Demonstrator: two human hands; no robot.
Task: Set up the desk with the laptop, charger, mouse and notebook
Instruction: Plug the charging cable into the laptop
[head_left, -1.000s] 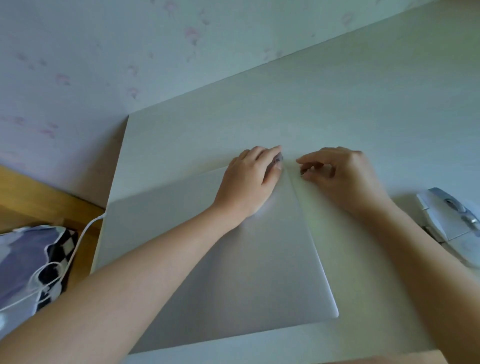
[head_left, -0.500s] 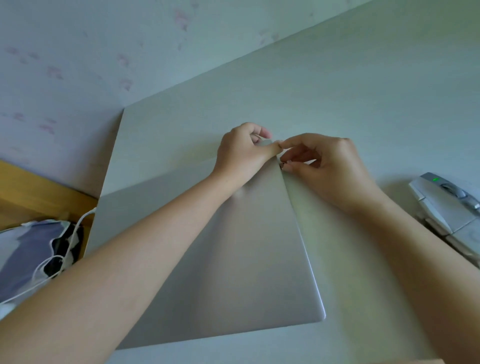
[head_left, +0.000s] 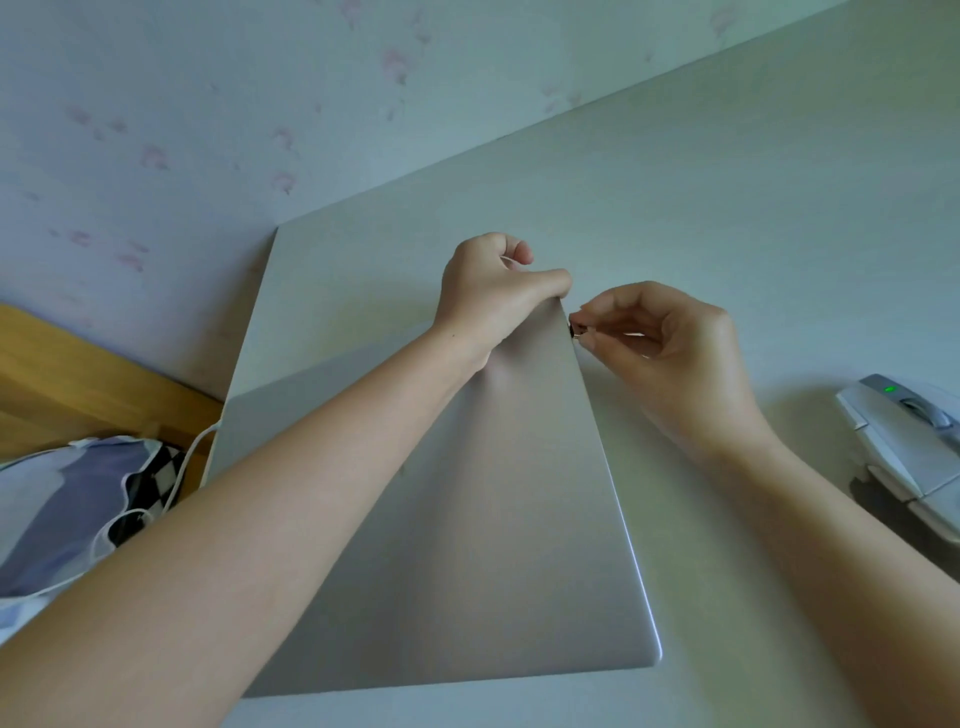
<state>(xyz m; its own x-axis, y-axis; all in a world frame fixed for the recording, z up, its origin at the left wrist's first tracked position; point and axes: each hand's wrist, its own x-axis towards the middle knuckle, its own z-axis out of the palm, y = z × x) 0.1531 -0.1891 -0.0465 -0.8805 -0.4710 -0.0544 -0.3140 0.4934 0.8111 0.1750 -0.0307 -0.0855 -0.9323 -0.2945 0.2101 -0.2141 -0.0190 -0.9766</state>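
A closed silver laptop (head_left: 493, 545) lies on the pale desk (head_left: 727, 208). My left hand (head_left: 493, 296) is at the laptop's far right corner. Its thumb lies along the lid edge, and its fingers curl round a thin white charger cable (head_left: 506, 259). My right hand (head_left: 670, 353) pinches the small dark charger plug (head_left: 575, 330) against the laptop's right side edge, just below that corner. A grey-white mouse (head_left: 914, 441) with a green light sits on the desk at the far right. No notebook is in view.
The white charger cable (head_left: 179, 467) drops off the desk's left edge towards a patterned bag (head_left: 67, 499). Wooden furniture (head_left: 78, 374) stands left of the desk. A wall with faint pink marks runs behind it.
My left hand has gone from flat on the lid corner to curled. My right hand has moved from the corner down to the laptop's side edge with the plug.
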